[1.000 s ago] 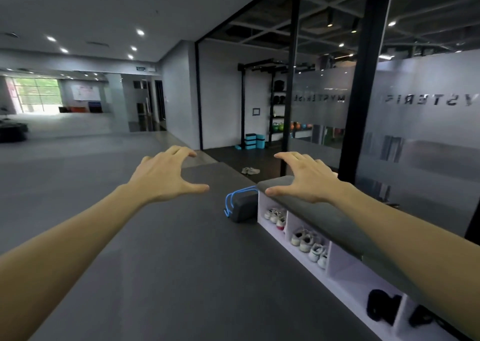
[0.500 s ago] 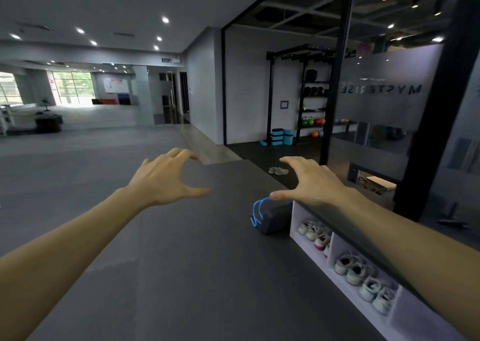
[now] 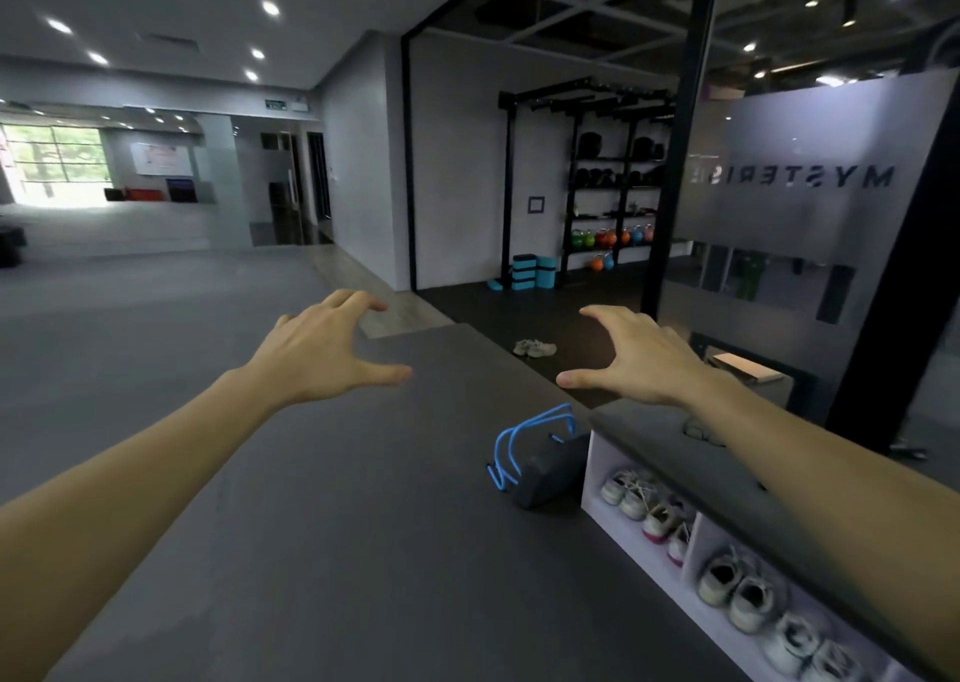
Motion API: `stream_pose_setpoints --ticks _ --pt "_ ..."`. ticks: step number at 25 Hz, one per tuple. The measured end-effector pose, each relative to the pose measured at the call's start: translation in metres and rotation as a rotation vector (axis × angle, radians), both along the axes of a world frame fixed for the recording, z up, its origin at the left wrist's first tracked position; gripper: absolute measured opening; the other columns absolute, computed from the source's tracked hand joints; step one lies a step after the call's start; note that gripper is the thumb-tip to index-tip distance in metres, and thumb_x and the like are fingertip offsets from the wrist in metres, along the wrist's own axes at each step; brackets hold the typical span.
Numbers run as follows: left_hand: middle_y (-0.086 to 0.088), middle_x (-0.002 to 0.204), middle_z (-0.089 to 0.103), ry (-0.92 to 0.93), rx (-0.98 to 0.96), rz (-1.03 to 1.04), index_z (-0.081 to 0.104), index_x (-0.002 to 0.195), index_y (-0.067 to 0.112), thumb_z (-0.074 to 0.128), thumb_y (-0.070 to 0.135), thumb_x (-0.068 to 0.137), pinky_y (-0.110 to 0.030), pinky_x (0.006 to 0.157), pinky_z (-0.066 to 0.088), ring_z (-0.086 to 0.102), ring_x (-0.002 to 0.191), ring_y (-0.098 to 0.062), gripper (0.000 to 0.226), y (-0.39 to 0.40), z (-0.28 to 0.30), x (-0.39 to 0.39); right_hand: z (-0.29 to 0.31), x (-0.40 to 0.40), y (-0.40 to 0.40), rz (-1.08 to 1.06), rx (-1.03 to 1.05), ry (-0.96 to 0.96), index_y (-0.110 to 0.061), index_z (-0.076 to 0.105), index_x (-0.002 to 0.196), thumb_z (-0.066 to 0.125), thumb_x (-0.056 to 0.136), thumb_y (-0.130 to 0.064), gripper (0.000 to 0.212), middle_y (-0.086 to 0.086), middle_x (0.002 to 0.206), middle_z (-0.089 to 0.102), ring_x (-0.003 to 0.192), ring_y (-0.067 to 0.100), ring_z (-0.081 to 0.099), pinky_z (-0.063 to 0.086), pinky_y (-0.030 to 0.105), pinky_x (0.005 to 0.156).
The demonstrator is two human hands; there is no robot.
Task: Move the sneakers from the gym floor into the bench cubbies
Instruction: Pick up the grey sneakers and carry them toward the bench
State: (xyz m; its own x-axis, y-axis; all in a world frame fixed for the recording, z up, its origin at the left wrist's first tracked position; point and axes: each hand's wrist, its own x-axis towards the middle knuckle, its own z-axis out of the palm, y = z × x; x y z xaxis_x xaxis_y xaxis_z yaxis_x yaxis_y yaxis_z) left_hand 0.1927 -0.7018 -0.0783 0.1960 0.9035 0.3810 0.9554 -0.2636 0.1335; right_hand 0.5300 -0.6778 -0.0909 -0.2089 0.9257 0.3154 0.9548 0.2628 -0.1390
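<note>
Both arms stretched out in front. Left hand (image 3: 317, 354) spread wide, fingers a bit bent, holding nothing. Right hand (image 3: 636, 359) the same, wide and empty. One pair of sneakers (image 3: 535, 348) far ahead on the dark gym floor (image 3: 519, 318), past the end of the bench (image 3: 670, 447), well apart from both hands. Other sneakers already in the white cubbies (image 3: 589, 479) under the bench top.

Could trip on the gray bag with blue handles (image 3: 540, 460), lying on the floor right at the near end of the bench, straight in the way. Could bump the bench corner too. Might drop a shoe if only one gets grabbed well.
</note>
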Motion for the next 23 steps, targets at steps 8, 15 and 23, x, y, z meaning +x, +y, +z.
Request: stream_pose_setpoints --ticks 8,15,23 --pt "0.007 0.145 0.037 0.063 0.003 -0.08 0.034 0.136 0.034 0.057 0.079 0.065 -0.05 0.097 0.035 0.05 0.119 -0.02 0.087 0.254 -0.015 -0.028 -0.02 -0.03 0.235 -0.078 0.007 -0.007 -0.029 0.023 0.146 0.058 0.063 -0.08 0.104 -0.004 0.153 0.028 0.136 0.023 0.03 0.03 0.05 0.105" --pt "0.008 0.145 0.036 0.044 -0.043 -0.057 0.033 0.136 0.036 0.056 0.08 0.065 -0.05 0.099 0.035 0.051 0.118 -0.02 0.087 0.472 -0.016 -0.058 -0.014 -0.051 0.456 -0.106 -0.018 0.015 -0.029 0.02 0.146 0.061 0.063 -0.077 0.105 0.0 0.153 0.027 0.137 0.026 0.029 0.03 0.052 0.106" --pt "0.007 0.144 0.037 0.043 -0.047 -0.125 0.033 0.138 0.032 0.058 0.077 0.067 -0.05 0.099 0.035 0.049 0.12 -0.021 0.088 0.73 -0.029 -0.099 -0.024 -0.089 0.695 -0.15 -0.041 -0.012 -0.031 0.017 0.147 0.058 0.059 -0.081 0.11 0.001 0.154 0.026 0.136 0.027 0.03 0.031 0.052 0.105"
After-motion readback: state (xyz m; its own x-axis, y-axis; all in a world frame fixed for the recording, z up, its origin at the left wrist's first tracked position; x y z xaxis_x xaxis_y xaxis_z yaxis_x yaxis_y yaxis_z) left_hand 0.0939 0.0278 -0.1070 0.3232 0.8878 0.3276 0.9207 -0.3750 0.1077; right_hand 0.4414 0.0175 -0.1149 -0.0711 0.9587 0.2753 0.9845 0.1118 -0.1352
